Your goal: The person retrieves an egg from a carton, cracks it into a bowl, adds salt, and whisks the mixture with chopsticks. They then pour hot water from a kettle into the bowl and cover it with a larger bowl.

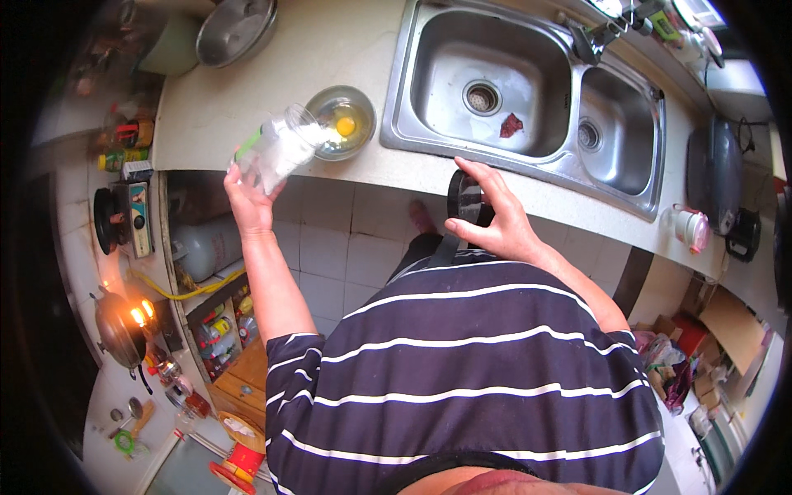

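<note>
My left hand [255, 207] grips a clear jar [281, 148] holding a white substance, possibly granules or powder. The jar is tilted, its uncovered mouth towards a bowl [364, 104] on the counter; contact between jar and bowl cannot be told. Inside that bowl lies a raw egg with a whole yellow yolk [345, 127]. A round black-rimmed lid [458, 201] is held in my right hand [508, 216], beyond the counter's front edge and below the sink.
A double steel sink [396, 133] has a reddish scrap [511, 125] in its larger basin. A metal basin [235, 31] stands at the back left. To the left, a flame [142, 314] glows beside a dark wok [120, 328]. A pink-lidded container [690, 230] sits at the right.
</note>
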`<state>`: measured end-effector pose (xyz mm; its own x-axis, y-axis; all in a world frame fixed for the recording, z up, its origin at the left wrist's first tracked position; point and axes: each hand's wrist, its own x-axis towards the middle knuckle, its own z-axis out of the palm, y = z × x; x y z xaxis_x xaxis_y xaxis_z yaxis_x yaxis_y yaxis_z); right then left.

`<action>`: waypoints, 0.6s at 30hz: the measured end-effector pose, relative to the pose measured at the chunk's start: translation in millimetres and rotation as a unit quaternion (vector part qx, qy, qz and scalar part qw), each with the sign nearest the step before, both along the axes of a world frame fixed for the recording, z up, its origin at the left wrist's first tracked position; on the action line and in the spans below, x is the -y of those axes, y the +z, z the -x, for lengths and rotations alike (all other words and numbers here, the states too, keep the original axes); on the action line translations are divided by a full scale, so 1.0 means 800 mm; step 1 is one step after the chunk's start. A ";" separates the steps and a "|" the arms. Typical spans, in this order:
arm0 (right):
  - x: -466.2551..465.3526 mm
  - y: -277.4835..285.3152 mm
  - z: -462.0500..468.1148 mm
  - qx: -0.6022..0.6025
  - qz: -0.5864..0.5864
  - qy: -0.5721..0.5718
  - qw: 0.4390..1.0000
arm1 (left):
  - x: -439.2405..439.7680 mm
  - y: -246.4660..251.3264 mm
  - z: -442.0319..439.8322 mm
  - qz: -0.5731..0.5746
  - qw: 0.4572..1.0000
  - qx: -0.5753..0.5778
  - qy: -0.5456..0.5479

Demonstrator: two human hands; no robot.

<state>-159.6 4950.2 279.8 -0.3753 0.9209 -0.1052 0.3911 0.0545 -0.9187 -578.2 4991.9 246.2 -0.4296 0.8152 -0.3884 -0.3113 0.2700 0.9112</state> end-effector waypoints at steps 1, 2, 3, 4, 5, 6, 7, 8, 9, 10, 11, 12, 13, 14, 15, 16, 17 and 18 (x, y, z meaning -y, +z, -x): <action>0.001 0.000 -0.001 0.003 0.003 -0.003 1.000 | 0.000 -0.001 0.000 -0.001 1.000 0.002 0.002; 0.003 0.000 -0.002 0.007 0.005 -0.006 1.000 | -0.001 -0.001 0.001 -0.001 1.000 0.003 0.005; 0.002 0.000 -0.002 0.009 0.005 -0.008 1.000 | -0.003 0.001 0.002 -0.004 1.000 0.003 0.009; 0.002 -0.001 -0.002 0.012 0.002 -0.005 1.000 | -0.004 0.003 0.001 -0.013 1.000 0.007 0.010; 0.001 -0.002 -0.002 0.008 0.001 -0.004 1.000 | -0.006 0.005 -0.001 -0.021 1.000 0.010 0.011; 0.002 -0.003 -0.001 0.005 0.001 -0.004 1.000 | -0.005 0.006 -0.002 -0.028 0.999 0.013 0.012; 0.003 -0.003 -0.001 0.002 0.001 -0.003 1.000 | -0.005 0.004 -0.001 -0.021 1.000 0.009 0.012; 0.003 -0.003 -0.001 0.008 0.002 -0.001 1.000 | -0.006 -0.001 0.001 -0.014 1.000 0.005 0.011; 0.003 -0.002 -0.001 0.009 0.002 -0.001 1.000 | -0.008 -0.002 0.001 -0.009 1.000 0.001 0.011; 0.004 -0.002 -0.001 0.010 0.003 -0.002 1.000 | -0.008 -0.002 0.002 -0.011 1.000 0.001 0.009; 0.004 -0.001 -0.001 0.011 0.003 -0.002 1.000 | -0.007 -0.001 0.002 -0.014 1.000 0.001 0.007; 0.004 -0.002 -0.001 0.012 0.005 -0.004 1.000 | -0.007 -0.001 0.001 -0.015 1.000 0.002 0.004; 0.004 -0.002 -0.001 0.012 0.006 -0.006 1.000 | -0.007 -0.001 0.001 -0.025 1.000 0.014 -0.003; 0.004 -0.003 -0.001 0.013 0.007 -0.007 1.000 | -0.008 0.000 0.000 -0.036 0.999 0.027 -0.010; 0.005 -0.003 -0.001 0.009 0.003 -0.006 1.000 | -0.007 0.002 0.000 -0.048 0.998 0.039 -0.015; 0.006 -0.004 0.000 0.005 -0.001 -0.005 1.000 | -0.006 -0.003 0.001 -0.032 0.999 0.023 -0.009; 0.006 -0.005 0.001 0.001 -0.004 -0.004 1.000 | -0.006 -0.011 0.004 -0.016 1.000 0.008 -0.004; 0.006 -0.004 0.001 0.001 -0.004 -0.003 1.000 | -0.007 -0.014 0.003 -0.001 1.000 -0.007 0.000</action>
<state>-160.3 4945.4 276.3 -0.3693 0.9240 -0.0990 0.3928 0.0586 -0.9178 -580.8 4997.5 235.2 -0.4352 0.8161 -0.3802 -0.2978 0.2680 0.9162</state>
